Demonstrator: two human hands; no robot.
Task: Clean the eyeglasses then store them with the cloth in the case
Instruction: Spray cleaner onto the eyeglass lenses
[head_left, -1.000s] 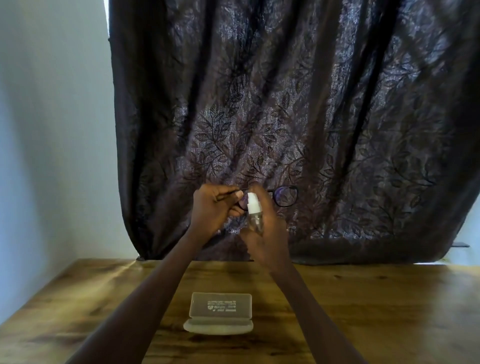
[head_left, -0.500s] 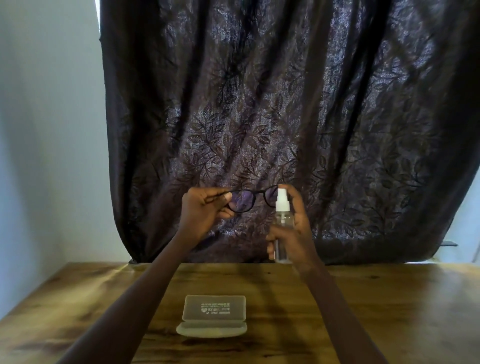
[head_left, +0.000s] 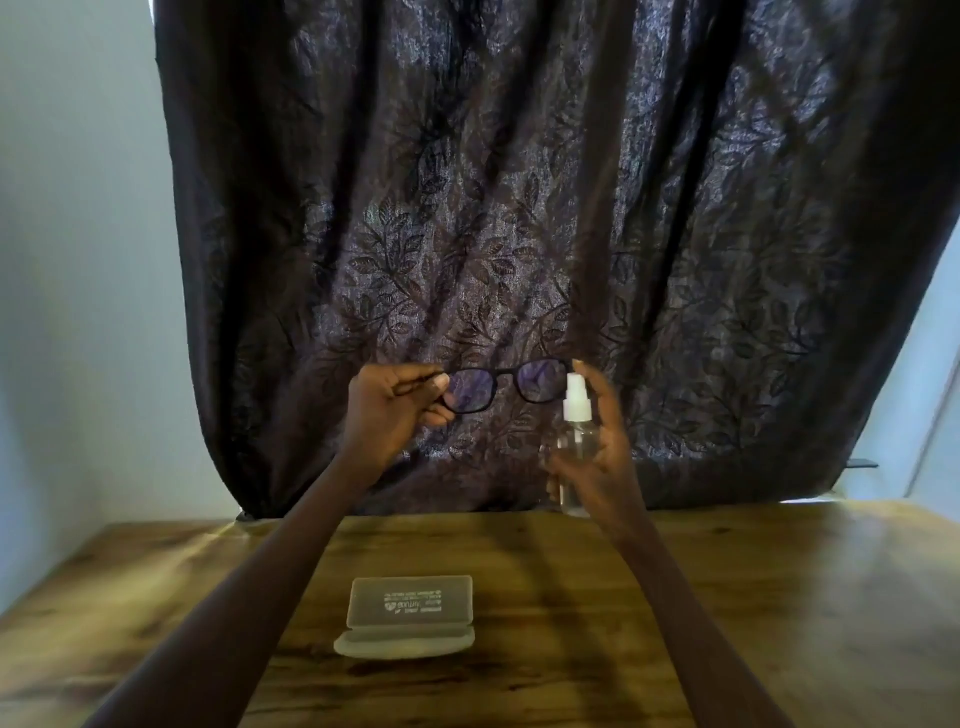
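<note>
Pinched between the thumb and fingers of my left hand (head_left: 390, 410), the dark-framed eyeglasses (head_left: 506, 383) are held up by one end, lenses level, in front of a dark leaf-patterned curtain (head_left: 519, 208). My right hand (head_left: 597, 452) wraps a clear spray bottle (head_left: 575, 441) with a white nozzle, just beside the right lens. Below, the grey case (head_left: 410, 605) lies on the wooden table (head_left: 779, 597), resting on a pale cloth (head_left: 402, 646).

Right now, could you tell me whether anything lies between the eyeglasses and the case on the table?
Nothing visible does: the eyeglasses are up in the left hand, and the case lies unobstructed below.
</note>
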